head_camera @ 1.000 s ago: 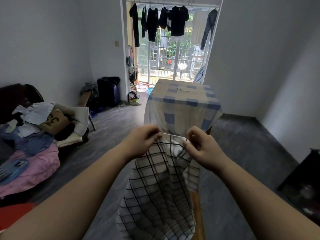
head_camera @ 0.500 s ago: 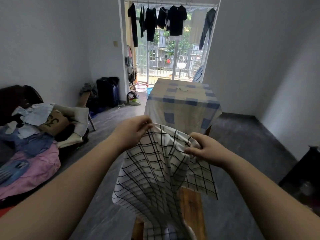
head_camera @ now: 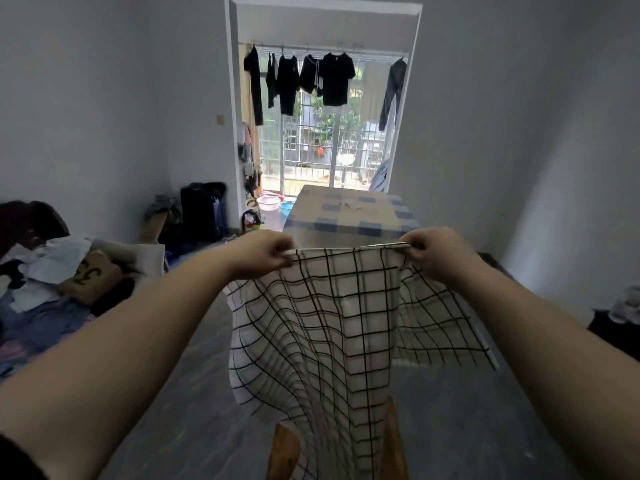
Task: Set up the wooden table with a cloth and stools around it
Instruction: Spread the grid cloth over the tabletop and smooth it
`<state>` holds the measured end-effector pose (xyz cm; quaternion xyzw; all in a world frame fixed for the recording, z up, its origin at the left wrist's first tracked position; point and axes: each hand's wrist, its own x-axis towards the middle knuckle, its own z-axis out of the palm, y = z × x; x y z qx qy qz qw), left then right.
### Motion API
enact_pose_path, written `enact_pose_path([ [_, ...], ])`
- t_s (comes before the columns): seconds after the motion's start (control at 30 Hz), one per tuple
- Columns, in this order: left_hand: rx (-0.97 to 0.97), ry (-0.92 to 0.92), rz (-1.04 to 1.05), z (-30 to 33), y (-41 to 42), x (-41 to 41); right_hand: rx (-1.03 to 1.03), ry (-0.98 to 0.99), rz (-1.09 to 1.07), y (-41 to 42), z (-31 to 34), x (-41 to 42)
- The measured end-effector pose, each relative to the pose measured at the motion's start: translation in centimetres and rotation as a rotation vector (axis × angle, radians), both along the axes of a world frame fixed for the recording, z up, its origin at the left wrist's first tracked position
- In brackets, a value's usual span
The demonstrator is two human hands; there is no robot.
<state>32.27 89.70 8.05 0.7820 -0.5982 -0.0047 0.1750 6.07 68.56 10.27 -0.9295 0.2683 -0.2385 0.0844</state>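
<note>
Above the wooden table (head_camera: 390, 441), of which only two bare patches of brown top show at the bottom of the view, hangs a white cloth (head_camera: 332, 327) with a black grid. The left hand (head_camera: 263, 252) pinches the cloth's upper edge at one end and the right hand (head_camera: 433, 252) pinches it at the other, fingers curled round the hem, so the edge runs taut and level between them. Below that edge the cloth falls in a deep fold toward the table, and a loose flap fans out on the right-hand side of the table, clear of the top.

Beyond the table, toward the balcony door, stands a second table under a blue-checked cover (head_camera: 349, 216). No stools show near the wooden table.

The cloth looks only partly opened, so I judge the spreading step is in hand and the stools are not yet placed. The main risk is a crooked lay: the lower part is bunched over the table, and lowering it as it hangs could trap that fold beneath, leaving wrinkles. The right flap hangs off to one side, so the cloth could land off-centre and slide toward the floor. A weak pinch at either corner would drop that end.
</note>
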Motion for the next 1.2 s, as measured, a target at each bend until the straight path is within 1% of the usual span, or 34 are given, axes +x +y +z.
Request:
enact_pose_path([
  [0.07, 0.002, -0.067, 0.085, 1.1, -0.7, 0.9, -0.149, 0.078, -0.071, -0.2, 1.2, 0.2],
  [0.13, -0.081, -0.174, 0.169, 2.8, -1.3, 1.6, -0.269, 0.171, -0.140, -0.3, 3.2, 0.1],
  [0.2, -0.169, -0.249, 0.220, 5.4, -1.7, 2.0, -0.342, 0.261, -0.176, -0.3, 6.1, -0.2],
  [0.33, -0.303, -0.350, 0.260, 11.8, -2.2, 2.5, -0.320, 0.479, -0.143, 1.0, 11.9, 0.2],
  [0.4, -0.355, -0.403, 0.256, 14.1, -2.2, 2.7, -0.321, 0.502, -0.163, 0.8, 13.6, 0.1],
  [0.47, -0.370, -0.449, 0.195, 15.0, -1.6, 2.9, -0.311, 0.429, -0.242, 0.4, 14.4, -0.7],
  [0.53, -0.285, -0.430, 0.094, 14.6, -1.1, 3.5, -0.251, 0.241, -0.310, 0.0, 13.6, -1.5],
  [0.6, -0.099, -0.361, 0.024, 13.3, -0.7, 4.1, -0.152, 0.043, -0.305, 0.6, 11.4, -1.8],
  [0.63, -0.013, -0.306, 0.006, 12.5, -0.5, 4.3, -0.125, -0.012, -0.304, 1.0, 10.0, -1.8],
  [0.7, 0.108, -0.207, -0.014, 11.2, 0.2, 4.8, -0.101, -0.035, -0.302, 1.9, 7.5, -1.8],
  [0.77, 0.195, -0.175, 0.000, 9.8, 1.6, 5.5, -0.056, 0.001, -0.301, 2.5, 6.0, -2.1],
  [0.83, 0.207, -0.170, 0.039, 8.3, 2.9, 6.4, -0.010, 0.049, -0.290, 2.4, 5.2, -2.6],
  [1.03, -0.005, -0.148, 0.117, 5.2, 3.6, 8.2, -0.033, 0.251, -0.216, 2.0, 4.2, -3.5],
  [1.2, -0.048, -0.185, 0.133, 4.0, 2.8, 8.7, -0.043, 0.485, -0.240, 0.7, 3.1, -3.0],
])
